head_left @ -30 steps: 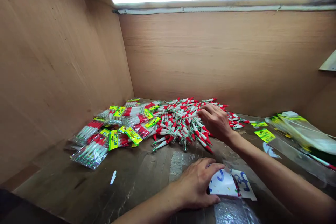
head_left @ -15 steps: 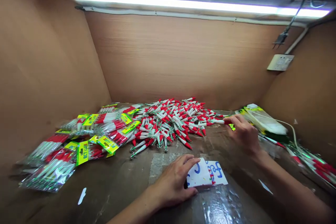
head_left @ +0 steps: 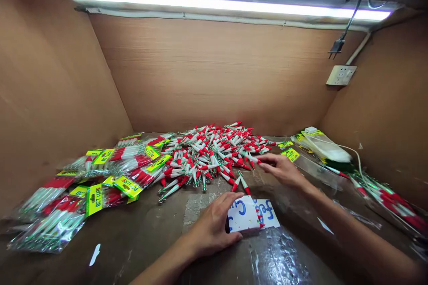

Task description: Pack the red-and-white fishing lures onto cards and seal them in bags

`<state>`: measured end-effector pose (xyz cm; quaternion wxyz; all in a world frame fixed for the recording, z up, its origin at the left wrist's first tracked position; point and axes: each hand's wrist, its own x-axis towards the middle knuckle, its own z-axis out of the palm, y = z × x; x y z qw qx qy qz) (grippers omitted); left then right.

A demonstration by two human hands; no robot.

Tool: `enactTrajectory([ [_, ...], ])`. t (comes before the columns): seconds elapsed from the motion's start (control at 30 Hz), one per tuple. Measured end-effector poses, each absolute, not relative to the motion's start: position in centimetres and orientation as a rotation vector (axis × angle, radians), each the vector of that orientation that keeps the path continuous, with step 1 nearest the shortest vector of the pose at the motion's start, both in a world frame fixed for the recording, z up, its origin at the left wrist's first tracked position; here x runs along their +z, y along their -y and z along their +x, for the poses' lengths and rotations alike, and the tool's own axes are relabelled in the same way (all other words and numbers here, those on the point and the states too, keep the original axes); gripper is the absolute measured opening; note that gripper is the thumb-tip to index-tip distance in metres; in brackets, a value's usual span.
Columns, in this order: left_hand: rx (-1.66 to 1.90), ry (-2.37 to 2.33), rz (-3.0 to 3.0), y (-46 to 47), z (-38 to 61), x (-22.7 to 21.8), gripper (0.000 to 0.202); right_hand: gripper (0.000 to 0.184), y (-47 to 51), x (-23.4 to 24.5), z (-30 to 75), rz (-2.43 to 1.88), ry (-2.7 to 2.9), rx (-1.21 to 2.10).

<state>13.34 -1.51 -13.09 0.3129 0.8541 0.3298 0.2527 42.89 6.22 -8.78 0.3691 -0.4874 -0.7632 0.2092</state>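
My left hand [head_left: 217,222] rests on the table, its thumb and fingers closed round the left end of a white block [head_left: 241,214] with blue handwriting. A second written white piece [head_left: 269,213] shows at its right. My right hand [head_left: 282,170] reaches to the right edge of a heap of red-and-white fishing lures [head_left: 207,153] with green crowns. Its thumb and fingertips pinch the red end of one lure [head_left: 253,159]. Between the heap and the block, two lures [head_left: 241,182] lie close together at an angle.
Bagged lures with yellow-green header cards [head_left: 95,199] pile up at the left. To the right are clear bags [head_left: 326,148], loose header cards [head_left: 290,155] and more lures [head_left: 391,200] with a white cord over them. A plug [head_left: 336,47] hangs near the wall socket [head_left: 341,75].
My right hand has moved left toward the heap from beside the header cards. Two lures now lie in front of the heap. My left hand keeps its hold, and the view has shifted slightly right.
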Motion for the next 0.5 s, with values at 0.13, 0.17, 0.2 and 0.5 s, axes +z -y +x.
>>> enactTrajectory([
  [0.13, 0.685, -0.878, 2.224, 1.5, 13.5, -13.2, 0.095, 0.033, -1.4, -10.4, 47.4, -1.412, 1.831, 0.922],
  [0.17, 0.688, -0.873, 2.221, 1.5, 13.5, -13.2, 0.094, 0.035, -0.4, -10.9, 48.0, -1.445, 1.774, 0.978],
  [0.2, 0.691, -0.872, 2.22, 1.5, 13.6, -13.2, 0.094, 0.036, 0.4, -11.3, 48.4, -1.463, 1.727, 1.025],
  [0.5, 0.714, -0.897, 2.248, 1.3, 14.0, -13.8, 0.095, 0.037, 2.9, -11.8, 47.5, -1.434, 1.683, 1.097],
])
